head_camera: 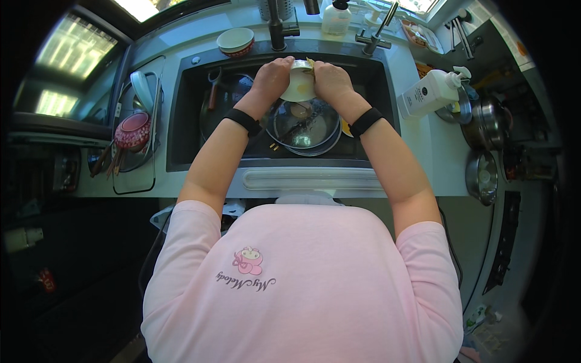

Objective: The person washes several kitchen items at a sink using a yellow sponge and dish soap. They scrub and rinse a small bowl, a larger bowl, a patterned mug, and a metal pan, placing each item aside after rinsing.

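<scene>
A small white bowl (pixel 298 86) with a yellow patch on its side is tilted over the sink, held between my two hands. My left hand (pixel 273 78) grips it from the left, thumb near the upper end. On the opposite side my right hand (pixel 335 81) presses against it, fingertips hidden behind. A yellowish scrap (pixel 310 62), perhaps a cloth, shows between the right fingers and the bowl. Below lies a round glass lid (pixel 308 129) over other round ware in the dark sink (pixel 181 136). A pan (pixel 236 84) and a wooden handle (pixel 212 97) are at the sink's left.
The dark faucet (pixel 276 27) rises behind the sink, a smaller tap (pixel 374 41) to its right. Stacked bowls (pixel 236 41) sit on the back ledge. Left is a wire rack (pixel 154 154) with a red patterned bowl (pixel 132 131). A white pump bottle (pixel 429 94) and metal pots (pixel 488 122) are right.
</scene>
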A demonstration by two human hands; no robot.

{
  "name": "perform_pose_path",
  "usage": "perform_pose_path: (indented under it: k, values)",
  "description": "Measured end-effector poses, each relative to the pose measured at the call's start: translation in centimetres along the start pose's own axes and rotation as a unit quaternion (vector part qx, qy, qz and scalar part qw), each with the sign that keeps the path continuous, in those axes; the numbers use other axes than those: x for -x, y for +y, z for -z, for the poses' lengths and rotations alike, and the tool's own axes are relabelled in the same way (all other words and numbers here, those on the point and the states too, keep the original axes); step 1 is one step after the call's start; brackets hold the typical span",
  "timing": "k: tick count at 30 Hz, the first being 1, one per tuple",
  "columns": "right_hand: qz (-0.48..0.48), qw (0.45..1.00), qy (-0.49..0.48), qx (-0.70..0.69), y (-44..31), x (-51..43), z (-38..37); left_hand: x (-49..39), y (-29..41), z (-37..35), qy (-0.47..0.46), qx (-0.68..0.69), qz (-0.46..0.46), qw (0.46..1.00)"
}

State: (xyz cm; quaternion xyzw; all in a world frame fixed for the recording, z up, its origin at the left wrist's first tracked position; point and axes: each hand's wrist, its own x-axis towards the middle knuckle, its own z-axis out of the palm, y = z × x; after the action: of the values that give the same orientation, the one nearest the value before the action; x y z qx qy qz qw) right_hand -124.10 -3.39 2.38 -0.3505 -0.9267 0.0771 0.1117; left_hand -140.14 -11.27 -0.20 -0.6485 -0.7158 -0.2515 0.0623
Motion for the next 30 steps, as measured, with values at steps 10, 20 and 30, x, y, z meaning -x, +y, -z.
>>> perform_pose_path:
  k: [10,20,30]
  values:
    - [-0.041,0.951,0.107,-0.288,2.0,2.3,1.8,1.8,0.8,-0.3,-0.089,0.630,0.406,0.657]
    - [0.159,0.981,0.113,0.005,-1.3,3.1,-2.3,2.8,4.9,-1.3,-0.038,0.699,0.427,0.572]
    - [0.191,0.979,-0.045,-0.062,-2.7,6.1,-3.4,3.9,4.6,-1.0,-0.027,0.638,0.398,0.658]
